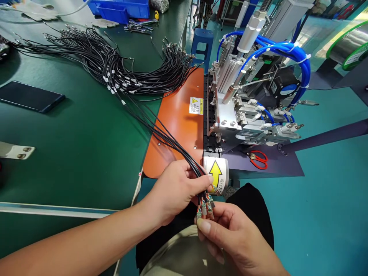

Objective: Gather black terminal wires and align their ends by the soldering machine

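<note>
Landmark: orange plate (175, 126).
Far left of it, phone (30, 96) on green bench mat (86, 145).
Above-left, black cable pile (115, 65).
Below it, left hand (175, 189) fisted round cable bunch (172, 140); right hand (230, 234) pinching connector ends (205, 207).
Right: machine (253, 96), red scissors (258, 159), teal floor (324, 214).

A dark green worktop (86, 134) fills the left of the view. A large bundle of thin black cables (115, 65) sprawls across its middle. Left of the bundle lies a dark phone (30, 96), flat. Beyond the bundle, at the far edge, sit a blue plastic bin (120, 8) and some metal tools (139, 26). Right of the bundle, an orange plate (178, 126) with a yellow warning label rests at the worktop's edge, some cables crossing it.
</note>
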### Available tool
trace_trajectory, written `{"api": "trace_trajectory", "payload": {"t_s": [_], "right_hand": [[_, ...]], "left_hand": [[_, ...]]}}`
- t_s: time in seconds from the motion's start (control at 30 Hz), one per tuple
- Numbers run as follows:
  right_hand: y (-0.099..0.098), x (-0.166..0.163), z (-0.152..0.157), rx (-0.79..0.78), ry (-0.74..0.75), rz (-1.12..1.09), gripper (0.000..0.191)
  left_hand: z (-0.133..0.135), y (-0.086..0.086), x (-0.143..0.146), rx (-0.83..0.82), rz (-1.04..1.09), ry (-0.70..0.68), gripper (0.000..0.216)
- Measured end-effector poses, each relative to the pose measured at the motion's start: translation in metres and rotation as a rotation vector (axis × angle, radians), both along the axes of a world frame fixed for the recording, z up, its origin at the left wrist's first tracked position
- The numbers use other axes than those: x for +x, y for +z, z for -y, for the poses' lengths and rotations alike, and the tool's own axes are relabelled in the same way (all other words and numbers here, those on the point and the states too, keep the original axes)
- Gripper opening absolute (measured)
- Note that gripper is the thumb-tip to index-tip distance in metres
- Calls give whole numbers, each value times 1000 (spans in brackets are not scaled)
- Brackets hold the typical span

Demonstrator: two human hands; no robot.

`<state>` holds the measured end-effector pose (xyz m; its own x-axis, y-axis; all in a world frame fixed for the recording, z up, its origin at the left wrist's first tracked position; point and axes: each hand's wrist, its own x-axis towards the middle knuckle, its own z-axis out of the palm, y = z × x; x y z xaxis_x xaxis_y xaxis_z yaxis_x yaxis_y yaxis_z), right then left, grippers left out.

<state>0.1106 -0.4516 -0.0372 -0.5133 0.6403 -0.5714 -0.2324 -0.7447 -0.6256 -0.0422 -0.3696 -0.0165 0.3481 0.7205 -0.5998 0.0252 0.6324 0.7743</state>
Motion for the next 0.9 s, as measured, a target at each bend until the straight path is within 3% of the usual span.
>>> {"api": "trace_trajectory", "payload": {"t_s": [0.43,0.9], "right_hand": [[1,1,0,4,25,-27,39],[5,13,-2,-101,-83,-41,34]], "left_hand": [[0,1,0,-11,-16,4,21],[7,-1,3,-27,8,82,33]]}}
